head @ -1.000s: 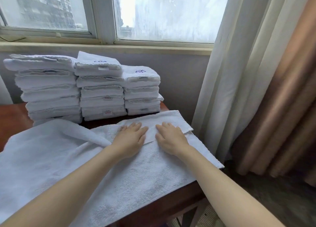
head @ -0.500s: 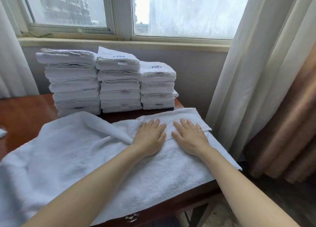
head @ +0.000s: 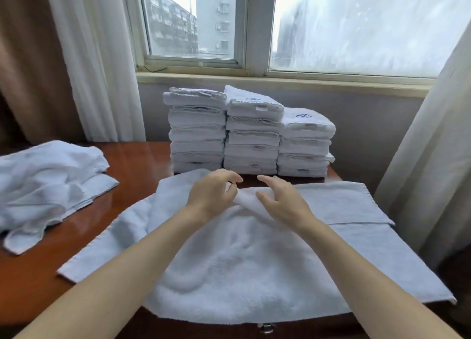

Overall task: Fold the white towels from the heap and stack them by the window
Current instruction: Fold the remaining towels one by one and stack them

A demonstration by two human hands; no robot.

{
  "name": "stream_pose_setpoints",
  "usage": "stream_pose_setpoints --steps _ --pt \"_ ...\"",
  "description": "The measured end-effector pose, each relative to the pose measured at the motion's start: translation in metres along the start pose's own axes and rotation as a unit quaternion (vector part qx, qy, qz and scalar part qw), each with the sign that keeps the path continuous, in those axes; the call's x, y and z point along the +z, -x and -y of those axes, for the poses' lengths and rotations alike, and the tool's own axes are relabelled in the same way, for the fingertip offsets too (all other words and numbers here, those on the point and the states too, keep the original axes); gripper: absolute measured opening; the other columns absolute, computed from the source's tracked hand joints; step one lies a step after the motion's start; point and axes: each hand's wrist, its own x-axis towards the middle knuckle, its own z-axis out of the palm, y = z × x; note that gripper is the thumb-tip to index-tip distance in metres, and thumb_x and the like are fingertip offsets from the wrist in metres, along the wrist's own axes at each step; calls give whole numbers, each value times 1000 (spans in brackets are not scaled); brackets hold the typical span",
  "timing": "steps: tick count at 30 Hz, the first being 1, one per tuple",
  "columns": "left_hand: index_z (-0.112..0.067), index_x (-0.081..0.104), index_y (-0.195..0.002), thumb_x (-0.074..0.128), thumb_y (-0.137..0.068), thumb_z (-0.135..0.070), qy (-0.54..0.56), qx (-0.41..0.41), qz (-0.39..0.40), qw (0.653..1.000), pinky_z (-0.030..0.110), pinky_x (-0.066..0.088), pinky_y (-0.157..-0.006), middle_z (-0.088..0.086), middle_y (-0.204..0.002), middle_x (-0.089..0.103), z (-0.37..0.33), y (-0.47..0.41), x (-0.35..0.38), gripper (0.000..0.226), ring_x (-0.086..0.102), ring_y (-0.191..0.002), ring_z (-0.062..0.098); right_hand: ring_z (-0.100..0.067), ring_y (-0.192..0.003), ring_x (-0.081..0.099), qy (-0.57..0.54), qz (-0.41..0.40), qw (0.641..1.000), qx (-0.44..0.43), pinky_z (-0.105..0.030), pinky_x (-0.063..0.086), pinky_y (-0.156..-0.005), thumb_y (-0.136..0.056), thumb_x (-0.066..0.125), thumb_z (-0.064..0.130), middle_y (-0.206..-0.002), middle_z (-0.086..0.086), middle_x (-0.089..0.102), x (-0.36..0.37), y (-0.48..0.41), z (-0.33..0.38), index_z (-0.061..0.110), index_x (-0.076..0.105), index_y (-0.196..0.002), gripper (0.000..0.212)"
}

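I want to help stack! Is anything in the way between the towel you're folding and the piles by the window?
Nothing visible. The towel lies right in front of the three stacks, only bare table between them. The heap sits off left.

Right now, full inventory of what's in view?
Spread towel: one, white, table front, middle bunched into a ridge.
Folded towel stacks: three, white, table back, under the window.
Unfolded heap: one, white, table left.
Table: one, red-brown wood.
Window: one, pale frame, behind the stacks.
Sheer curtains: two, white, one each side.
Brown drape: one, far left.
Left hand: at the ridge, fingers curled, grip unclear.
Right hand: at the ridge, fingers curved, grip unclear.
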Motion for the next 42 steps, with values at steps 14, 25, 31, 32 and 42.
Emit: stream_pose_setpoints --steps 14,25,31,32,42 --pt "-28 47 -141 41 -97 -13 4 -197 -29 980 39 46 -96 -4 -141 51 135 46 -65 46 54 -122 19 -15 -150 14 -7 88 987 -137 -34 12 -120 -98 51 27 -154 8 40 99 -73 114 27 33 -152 57" --pt "-37 67 -105 55 -94 -44 0 -140 3 990 33 40 -90 -15 -105 66 155 45 -59 18 53 -105 14 -6 -89 55 -31 -52 986 -154 -48 24 -113 -98 53 35 -80 10 65 135 -83 111 27 62 -80 22" --pt "-36 52 -90 53 -96 -41 29 -142 -28 989 33 42 -75 -15 -91 61 157 44 -59 8 56 -89 12 -5 -77 50 -57 -105 979 -164 -55 34 -105 -96 62 23 -77 6 61 138 -79 106 17 58 -63 33" --pt "-35 52 -91 52 -96 -41 49 -159 -38 985 33 44 -74 -13 -91 61 158 44 -59 8 57 -87 13 -5 -85 55 -48 -97 979 -174 -55 31 -109 -96 61 23 -86 7 66 139 -78 105 13 63 -65 32" --pt "-16 49 -102 47 -102 -18 254 -233 -273 898 12 40 -71 -6 -98 60 165 35 -63 2 56 -89 1 -5 -92 54 -27 -50 985 -164 -45 8 -123 -87 65 25 -82 14 60 143 -78 102 22 59 -88 7"
